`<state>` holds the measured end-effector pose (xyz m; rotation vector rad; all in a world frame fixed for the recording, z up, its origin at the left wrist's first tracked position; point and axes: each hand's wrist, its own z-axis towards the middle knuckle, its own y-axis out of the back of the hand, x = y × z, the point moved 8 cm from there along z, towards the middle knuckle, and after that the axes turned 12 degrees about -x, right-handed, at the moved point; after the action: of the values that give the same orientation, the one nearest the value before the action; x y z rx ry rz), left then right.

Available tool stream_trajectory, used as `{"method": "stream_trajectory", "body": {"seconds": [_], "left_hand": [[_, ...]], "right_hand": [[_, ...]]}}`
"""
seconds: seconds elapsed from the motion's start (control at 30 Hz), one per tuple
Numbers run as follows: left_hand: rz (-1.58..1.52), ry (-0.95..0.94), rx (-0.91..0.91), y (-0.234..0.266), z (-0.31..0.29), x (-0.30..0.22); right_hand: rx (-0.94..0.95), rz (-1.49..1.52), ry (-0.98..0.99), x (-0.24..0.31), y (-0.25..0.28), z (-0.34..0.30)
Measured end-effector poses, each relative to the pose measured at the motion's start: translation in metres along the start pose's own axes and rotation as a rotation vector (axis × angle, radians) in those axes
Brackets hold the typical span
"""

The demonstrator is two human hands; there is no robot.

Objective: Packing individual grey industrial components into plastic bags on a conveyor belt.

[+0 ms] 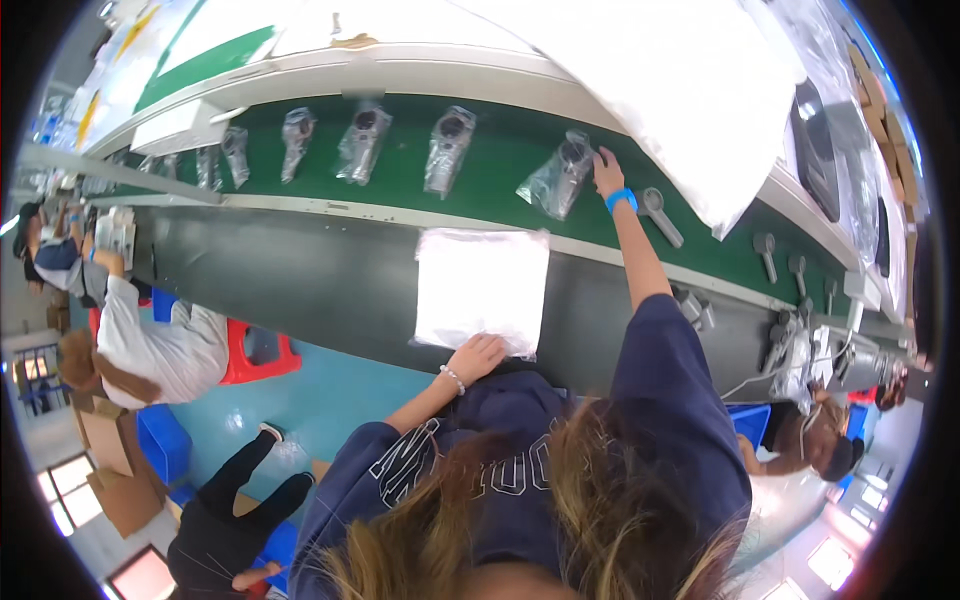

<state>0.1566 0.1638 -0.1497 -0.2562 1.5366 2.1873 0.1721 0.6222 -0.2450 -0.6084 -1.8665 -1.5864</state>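
Observation:
On the green conveyor belt, a grey handheld device (570, 165) with a round dark head lies inside a clear plastic bag. My right hand (608, 174), with a blue band at the wrist, is at the right edge of that bag by the device's head. Its fingers are apart and appear to hold nothing; whether they touch the bag is unclear. My left hand (479, 356), wearing a beaded bracelet, lies flat on the near edge of a stack of white or clear plastic bags (482, 285). An unbagged grey device (660, 216) lies just right of my right hand.
Several bagged devices (450, 150) lie leftward along the belt, and bare ones (765, 256) rightward. A dark worktop (320, 262) runs before the belt. A large white sheet (690, 100) hangs over the belt's far side. Co-workers sit left, near a red stool (262, 352), and right.

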Motion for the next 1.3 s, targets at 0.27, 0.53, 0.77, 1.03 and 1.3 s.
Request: {"method": "stream_trajectory", "body": {"seconds": [0.27,0.53,0.77,1.03,1.3], "left_hand": [[0.153,0.103,0.024,0.000,-0.017,0.002],[0.016,0.056,0.134,-0.013,-0.024,0.010],[0.083,0.069,0.048,-0.005,0.000,0.010],[0.100,0.068,0.159,-0.014,-0.001,-0.007],[-0.221,0.306,0.034,-0.027,0.008,-0.003]], "right_hand": [[-0.303,-0.890,-0.311,-0.016,0.089,-0.036],[-0.342,0.029,-0.314,-0.108,0.099,-0.048],[-0.209,0.994,-0.244,-0.082,0.153,-0.134],[-0.013,1.775,-0.745,-0.123,0.165,-0.153],[-0.317,1.463,-1.259,-0.186,0.151,-0.193]]}}
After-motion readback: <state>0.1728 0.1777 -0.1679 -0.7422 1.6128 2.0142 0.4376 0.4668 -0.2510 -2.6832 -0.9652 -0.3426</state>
